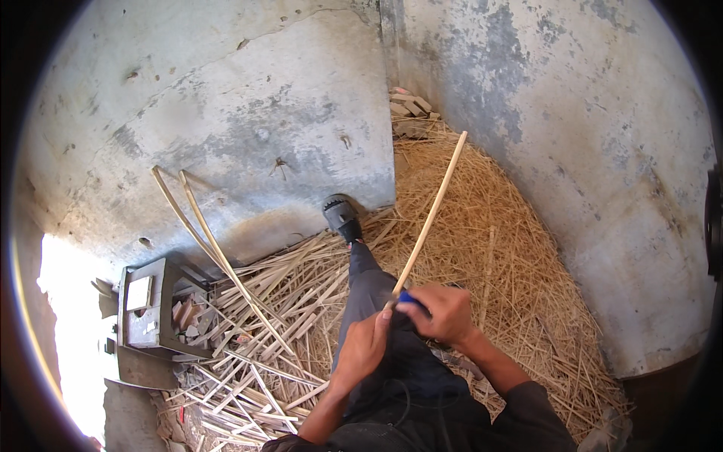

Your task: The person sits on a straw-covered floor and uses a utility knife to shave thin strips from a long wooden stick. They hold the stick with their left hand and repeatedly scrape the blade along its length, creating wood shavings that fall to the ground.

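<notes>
A long pale bamboo strip (431,215) slants up and away from my hands toward the far right. My left hand (364,348) is closed around its near end, the thumb lying along it. Just right of that, my right hand (443,313) is closed on a blue-handled tool (409,298), which touches the strip by my left thumb. The tool's working end is small and partly hidden, so whether it is a knife cannot be made out. Both hands are above my dark trousers (363,279). One foot in a dark sandal (343,216) is up against the wall.
Two longer strips (215,248) lean on the left wall (248,113). Below them lie many split strips (279,290). A grey box-like cabinet (154,320) with broken rubble stands at left. Straw-like shavings (501,264) cover the floor at right, with bricks (410,104) in the far corner.
</notes>
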Motion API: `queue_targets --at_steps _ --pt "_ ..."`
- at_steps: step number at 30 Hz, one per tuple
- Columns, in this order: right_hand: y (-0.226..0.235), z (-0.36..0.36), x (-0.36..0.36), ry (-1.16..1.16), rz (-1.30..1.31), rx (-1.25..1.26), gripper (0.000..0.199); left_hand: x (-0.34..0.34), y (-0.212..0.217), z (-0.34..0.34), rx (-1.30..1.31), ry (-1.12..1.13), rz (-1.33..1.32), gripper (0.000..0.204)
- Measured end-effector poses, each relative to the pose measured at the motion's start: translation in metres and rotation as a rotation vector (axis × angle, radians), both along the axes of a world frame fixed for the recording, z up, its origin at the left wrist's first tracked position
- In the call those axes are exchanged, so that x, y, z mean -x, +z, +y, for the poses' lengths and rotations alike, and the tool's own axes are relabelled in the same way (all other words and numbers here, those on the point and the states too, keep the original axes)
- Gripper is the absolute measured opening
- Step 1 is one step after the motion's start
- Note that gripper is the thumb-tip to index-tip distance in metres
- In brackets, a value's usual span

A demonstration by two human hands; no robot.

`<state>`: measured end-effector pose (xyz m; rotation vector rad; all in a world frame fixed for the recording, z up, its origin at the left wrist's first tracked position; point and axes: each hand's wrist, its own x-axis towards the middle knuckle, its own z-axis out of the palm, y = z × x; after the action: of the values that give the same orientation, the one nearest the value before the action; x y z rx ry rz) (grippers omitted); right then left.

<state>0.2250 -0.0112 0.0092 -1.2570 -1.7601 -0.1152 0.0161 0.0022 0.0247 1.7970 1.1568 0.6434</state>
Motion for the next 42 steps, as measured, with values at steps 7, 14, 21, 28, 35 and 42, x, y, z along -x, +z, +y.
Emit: queue_targets --at_steps 7,14,21,28,35,42 --pt "0.029 0.063 -0.15 -0.524 0.256 0.163 0.044 0.045 -0.032 -0.05 0.157 -0.096 0.089 0.048" --pt "0.009 0.027 -0.073 -0.156 0.263 0.072 0.042 0.044 -0.032 -0.026 0.008 -0.028 0.102 0.047" --pt "-0.01 -0.017 0.009 -0.012 0.094 0.145 0.029 0.002 -0.012 -0.006 -0.183 -0.001 0.06 0.031" --pt "-0.009 -0.016 0.011 -0.019 0.004 0.108 0.027 -0.007 -0.012 -0.005 -0.17 0.051 0.124 0.034" --pt "-0.005 0.009 -0.029 -0.243 0.176 0.028 0.032 0.001 -0.02 -0.015 -0.192 0.033 0.172 0.04" --pt "0.002 0.066 -0.186 -0.643 0.295 0.127 0.051 0.05 -0.042 -0.056 -0.062 -0.02 0.312 0.045"
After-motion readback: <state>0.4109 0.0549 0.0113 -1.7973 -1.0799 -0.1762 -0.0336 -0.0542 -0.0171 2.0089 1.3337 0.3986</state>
